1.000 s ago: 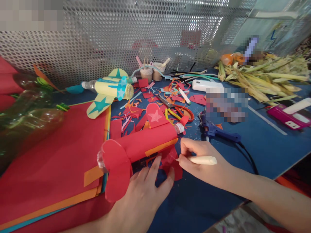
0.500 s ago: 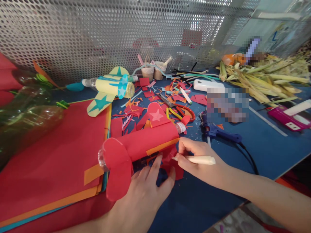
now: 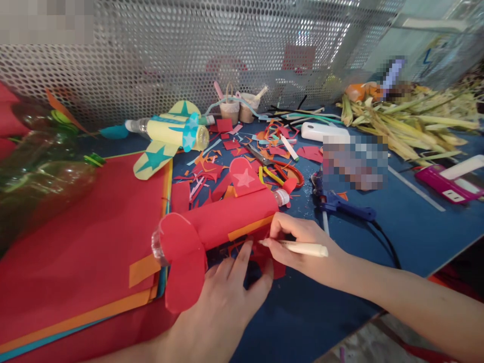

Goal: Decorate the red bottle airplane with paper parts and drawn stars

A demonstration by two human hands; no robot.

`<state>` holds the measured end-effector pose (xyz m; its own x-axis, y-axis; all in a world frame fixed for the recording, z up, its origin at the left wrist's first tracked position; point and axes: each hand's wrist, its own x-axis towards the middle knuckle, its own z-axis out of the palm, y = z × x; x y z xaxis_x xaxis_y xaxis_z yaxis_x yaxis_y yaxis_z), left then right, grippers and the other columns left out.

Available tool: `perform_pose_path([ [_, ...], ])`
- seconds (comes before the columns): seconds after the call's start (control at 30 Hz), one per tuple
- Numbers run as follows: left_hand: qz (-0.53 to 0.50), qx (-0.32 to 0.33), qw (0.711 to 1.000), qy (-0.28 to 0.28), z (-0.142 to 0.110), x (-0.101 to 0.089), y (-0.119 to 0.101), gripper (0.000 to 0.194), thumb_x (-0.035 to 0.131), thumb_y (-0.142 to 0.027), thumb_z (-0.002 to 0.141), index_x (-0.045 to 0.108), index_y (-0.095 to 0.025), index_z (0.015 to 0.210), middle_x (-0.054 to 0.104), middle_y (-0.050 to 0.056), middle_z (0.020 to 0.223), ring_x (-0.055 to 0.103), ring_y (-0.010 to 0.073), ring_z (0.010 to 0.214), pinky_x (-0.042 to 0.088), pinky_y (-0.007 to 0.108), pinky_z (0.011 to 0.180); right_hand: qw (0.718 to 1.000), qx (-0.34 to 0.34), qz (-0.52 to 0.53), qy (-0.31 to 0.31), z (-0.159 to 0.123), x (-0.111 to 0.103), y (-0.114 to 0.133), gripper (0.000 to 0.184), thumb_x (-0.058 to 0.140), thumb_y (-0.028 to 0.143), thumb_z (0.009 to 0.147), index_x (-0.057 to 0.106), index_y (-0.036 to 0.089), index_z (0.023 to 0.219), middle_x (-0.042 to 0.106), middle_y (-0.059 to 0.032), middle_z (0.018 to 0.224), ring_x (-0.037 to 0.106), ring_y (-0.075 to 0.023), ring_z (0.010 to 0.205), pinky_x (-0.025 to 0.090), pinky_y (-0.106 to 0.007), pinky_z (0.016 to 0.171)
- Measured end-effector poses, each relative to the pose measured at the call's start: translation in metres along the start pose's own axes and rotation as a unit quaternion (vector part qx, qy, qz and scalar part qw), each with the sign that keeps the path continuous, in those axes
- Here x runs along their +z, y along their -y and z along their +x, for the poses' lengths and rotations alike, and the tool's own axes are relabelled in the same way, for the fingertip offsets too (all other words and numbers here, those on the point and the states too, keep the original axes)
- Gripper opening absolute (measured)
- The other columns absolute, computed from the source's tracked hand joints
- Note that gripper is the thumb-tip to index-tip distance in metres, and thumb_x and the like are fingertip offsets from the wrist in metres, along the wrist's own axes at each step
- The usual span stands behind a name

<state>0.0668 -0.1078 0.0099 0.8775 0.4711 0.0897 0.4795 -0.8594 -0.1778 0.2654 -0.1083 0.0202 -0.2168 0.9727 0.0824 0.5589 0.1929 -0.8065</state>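
A red paper model plane (image 3: 230,217) built around a clear bottle lies before me, with a star on its far wing and an orange strip along its side. My left hand (image 3: 227,292) lies with fingers spread on the near red wing piece (image 3: 278,267), close under the plane's body. In my right hand (image 3: 302,242) a cream marker pen (image 3: 306,248) is pinched, its tip over that red piece near my left fingertips. Part of the red piece is hidden by both hands.
Red and orange paper sheets (image 3: 75,242) are stacked at left beside green plastic bottles (image 3: 49,181). A yellow plane (image 3: 166,132), scissors (image 3: 282,174) and paper scraps lie behind. A blue glue gun (image 3: 344,205) with its cord sits at right, near dried husks (image 3: 408,116).
My right hand has shifted slightly left with the marker pen, its tip now nearer my left fingers. My left hand and the red plane stay in place.
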Motion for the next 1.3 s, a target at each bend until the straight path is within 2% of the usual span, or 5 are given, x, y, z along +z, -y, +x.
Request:
perform_pose_path([
  [0.27, 0.001, 0.007, 1.0, 0.003, 0.0, -0.003, 0.002, 0.058, 0.049, 0.005, 0.072, 0.061, -0.027, 0.118, 0.067, 0.019, 0.115, 0.071, 0.0223, 0.074, 0.06, 0.036, 0.062, 0.991, 0.011, 0.087, -0.101, -0.006, -0.008, -0.004, 0.018, 0.051, 0.017, 0.085, 0.041, 0.021, 0.071, 0.043, 0.0078, 0.059, 0.039, -0.007, 0.048, 0.028, -0.02, 0.044],
  [0.5, -0.004, 0.021, 1.0, 0.014, -0.004, 0.002, 0.005, 0.053, 0.042, -0.001, 0.083, 0.054, -0.026, 0.128, 0.062, 0.02, 0.123, 0.07, 0.0218, 0.079, 0.059, 0.036, 0.068, 0.996, 0.027, 0.05, -0.075, -0.004, -0.005, -0.01, 0.019, 0.056, 0.017, 0.081, 0.041, 0.021, 0.071, 0.045, 0.0078, 0.056, 0.039, -0.0077, 0.048, 0.03, -0.02, 0.046],
  [0.73, 0.015, 0.03, 0.999, 0.006, -0.005, 0.0, 0.005, 0.051, 0.042, 0.0, 0.084, 0.053, -0.026, 0.127, 0.062, 0.021, 0.123, 0.07, 0.0226, 0.077, 0.058, 0.033, 0.063, 0.995, 0.047, 0.066, -0.059, -0.002, -0.003, -0.017, 0.022, 0.057, 0.017, 0.082, 0.039, 0.022, 0.07, 0.043, 0.0079, 0.058, 0.036, -0.0078, 0.049, 0.028, -0.02, 0.045],
  [1.03, 0.034, 0.029, 0.999, 0.004, -0.004, 0.002, 0.005, 0.055, 0.042, 0.001, 0.083, 0.051, -0.029, 0.128, 0.062, 0.019, 0.124, 0.07, 0.0208, 0.078, 0.058, 0.03, 0.061, 0.997, 0.022, 0.055, -0.045, -0.002, -0.003, -0.022, 0.02, 0.055, 0.022, 0.087, 0.04, 0.022, 0.073, 0.044, 0.0078, 0.062, 0.038, -0.0077, 0.051, 0.03, -0.02, 0.048],
  [1.3, -0.005, 0.01, 1.0, 0.02, -0.003, 0.0, 0.003, 0.054, 0.043, 0.0, 0.084, 0.053, -0.031, 0.128, 0.059, 0.017, 0.128, 0.069, 0.0218, 0.081, 0.057, 0.033, 0.066, 0.997, 0.035, 0.053, -0.045, -0.002, -0.003, -0.019, 0.021, 0.057, 0.022, 0.085, 0.04, 0.022, 0.072, 0.044, 0.0079, 0.059, 0.037, -0.0078, 0.049, 0.029, -0.021, 0.046],
])
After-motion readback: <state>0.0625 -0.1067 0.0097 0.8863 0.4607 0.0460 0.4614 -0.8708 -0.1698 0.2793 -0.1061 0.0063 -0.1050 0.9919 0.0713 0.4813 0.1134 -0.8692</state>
